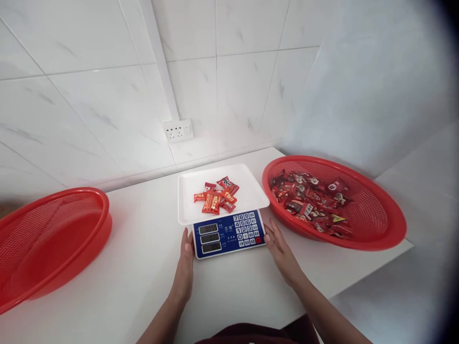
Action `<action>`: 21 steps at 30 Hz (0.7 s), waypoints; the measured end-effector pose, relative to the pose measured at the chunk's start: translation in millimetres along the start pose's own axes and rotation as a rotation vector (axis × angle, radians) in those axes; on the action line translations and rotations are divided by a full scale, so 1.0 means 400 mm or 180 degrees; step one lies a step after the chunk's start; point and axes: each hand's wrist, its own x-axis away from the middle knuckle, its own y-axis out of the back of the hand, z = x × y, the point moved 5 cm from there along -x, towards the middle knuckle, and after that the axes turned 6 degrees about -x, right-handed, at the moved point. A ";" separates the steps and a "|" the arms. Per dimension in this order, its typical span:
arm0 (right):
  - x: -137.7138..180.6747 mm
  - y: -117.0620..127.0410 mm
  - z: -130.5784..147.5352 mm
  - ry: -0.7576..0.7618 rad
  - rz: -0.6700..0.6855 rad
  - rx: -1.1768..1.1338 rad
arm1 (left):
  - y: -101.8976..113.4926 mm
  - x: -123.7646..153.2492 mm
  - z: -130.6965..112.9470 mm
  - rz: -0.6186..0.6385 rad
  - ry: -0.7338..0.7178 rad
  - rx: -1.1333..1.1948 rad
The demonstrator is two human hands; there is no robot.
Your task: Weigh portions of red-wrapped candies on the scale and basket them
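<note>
A white electronic scale with a blue keypad panel (pixel 229 235) stands on the table, its small displays lit too faintly to read surely. Several red-wrapped snack packets (pixel 212 202) lie in a loose heap on its white weighing tray (pixel 188 186). Along the panel's left side rests my left hand (pixel 184 267), fingers stretched out against the edge. My right hand (pixel 283 255) is at the opposite side, fingers extended and touching the edge near the keys. Neither hand wraps around the scale; some fingertips are hidden by its sides.
To the right, a red perforated basket (pixel 380 210) holds many red snack packets (pixel 311 200), close beside the weighing tray. Another red basket (pixel 53 239) stands at the left, with no packets visible inside. A tiled wall with a socket (pixel 178 131) borders the white table (pixel 229 286).
</note>
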 end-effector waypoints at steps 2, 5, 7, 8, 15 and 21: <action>0.005 0.009 -0.001 0.0019 -0.0030 -0.0027 | -0.007 -0.001 0.001 0.0028 -0.0050 -0.0095; 0.005 0.017 -0.009 0.0079 -0.0004 -0.0015 | -0.008 -0.007 0.001 0.0107 -0.0083 -0.0283; 0.001 0.020 -0.019 0.0139 -0.0006 -0.0002 | 0.005 -0.016 -0.003 0.0132 -0.0039 -0.0482; -0.001 0.021 -0.026 0.0178 -0.0006 -0.0012 | 0.021 -0.023 -0.010 0.0075 -0.0066 -0.0702; -0.013 0.032 -0.073 0.0322 -0.0117 -0.0188 | 0.283 -0.037 -0.213 -0.2004 -0.1130 -0.4426; -0.013 0.036 -0.074 0.0342 -0.0267 -0.0253 | 0.491 -0.039 -0.262 -0.2138 0.0718 -0.5356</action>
